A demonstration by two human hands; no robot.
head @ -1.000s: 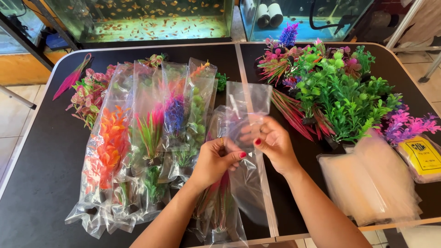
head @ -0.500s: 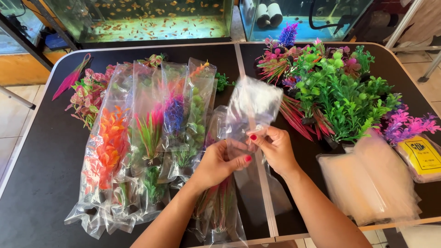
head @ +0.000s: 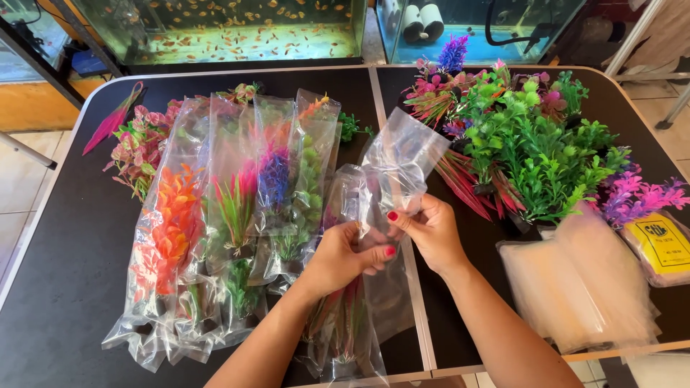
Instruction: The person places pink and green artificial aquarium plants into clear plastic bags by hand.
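Both hands pinch the lower edge of an empty clear plastic bag (head: 399,164) held up over the middle of a black table (head: 65,273). My left hand (head: 343,256) grips it from the left, my right hand (head: 430,228) from the right, thumbs close together. The bag stands tilted to the upper right. Under my left forearm lies a bagged plastic plant (head: 343,327). Left of my hands lie several bagged plastic plants (head: 223,215), orange, pink, purple and green.
A heap of loose plastic plants (head: 528,140), green, pink and purple, sits at the right. A stack of empty clear bags (head: 578,284) and a yellow-labelled packet (head: 660,244) lie at the right front. Fish tanks (head: 215,29) stand behind the table.
The empty bag has swung from hanging flat between my hands to standing up and tilting right. My hands have drawn closer together at its lower edge.
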